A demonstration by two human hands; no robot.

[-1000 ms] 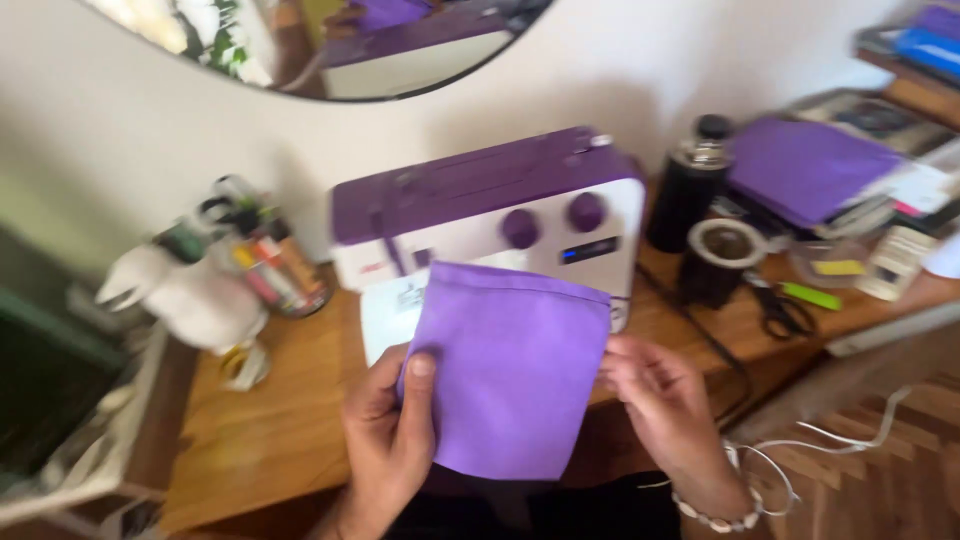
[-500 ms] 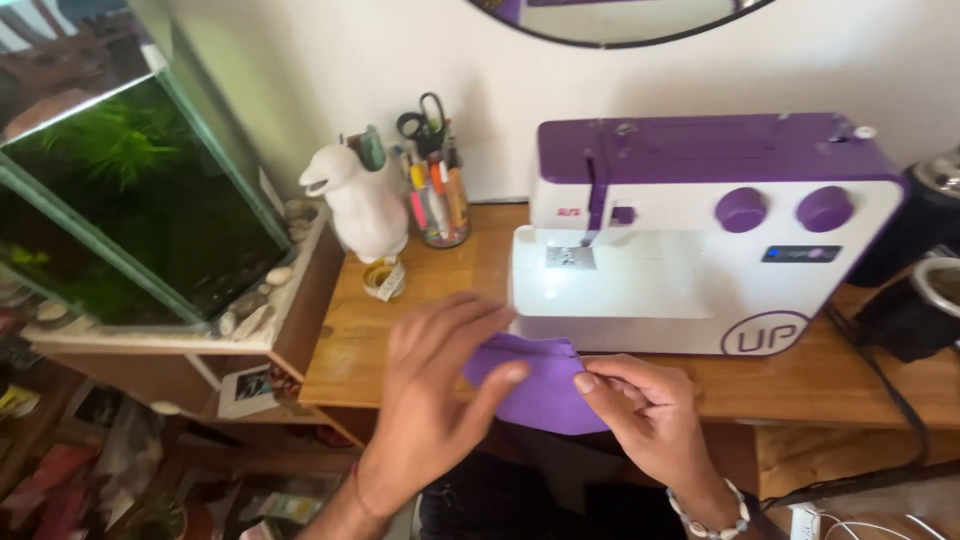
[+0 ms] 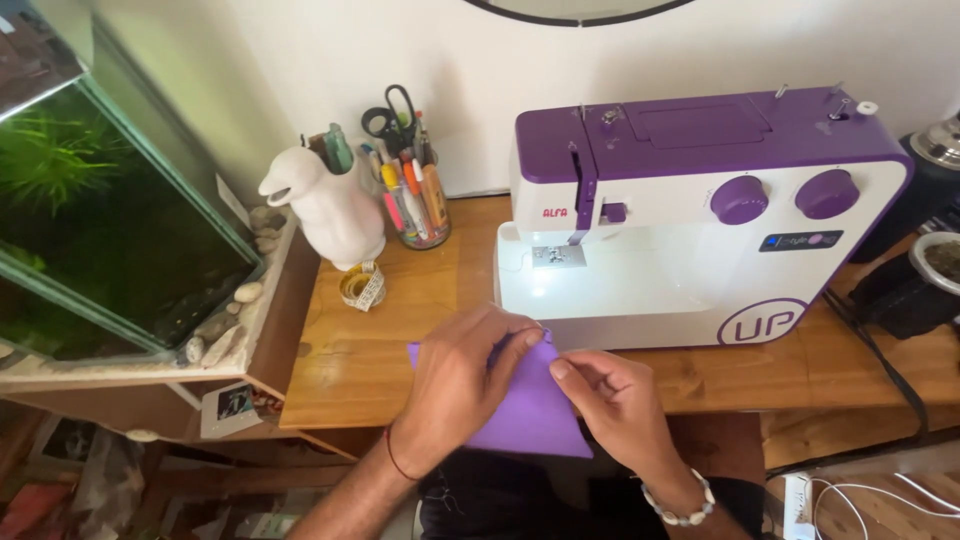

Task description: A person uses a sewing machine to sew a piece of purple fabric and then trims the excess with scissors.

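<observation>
A purple piece of fabric (image 3: 528,415) lies at the front edge of the wooden table (image 3: 370,350), partly hanging over it. My left hand (image 3: 465,375) rests on top of the fabric, fingers curled at its upper corner. My right hand (image 3: 612,398) pinches the fabric's upper right edge. Both hands sit just in front of a white and purple sewing machine (image 3: 700,215), whose lamp lights the needle plate (image 3: 558,256).
A white animal-shaped jug (image 3: 325,205), a glass jar of pens and scissors (image 3: 410,200) and a rolled tape measure (image 3: 363,288) stand at the table's left. A planted aquarium (image 3: 90,220) sits further left. A dark cup (image 3: 925,275) and black cable (image 3: 880,350) are at the right.
The view has swung left and down. The fabric, held up in front of the machine a second ago, now lies at the table edge under both hands, which have come closer together.
</observation>
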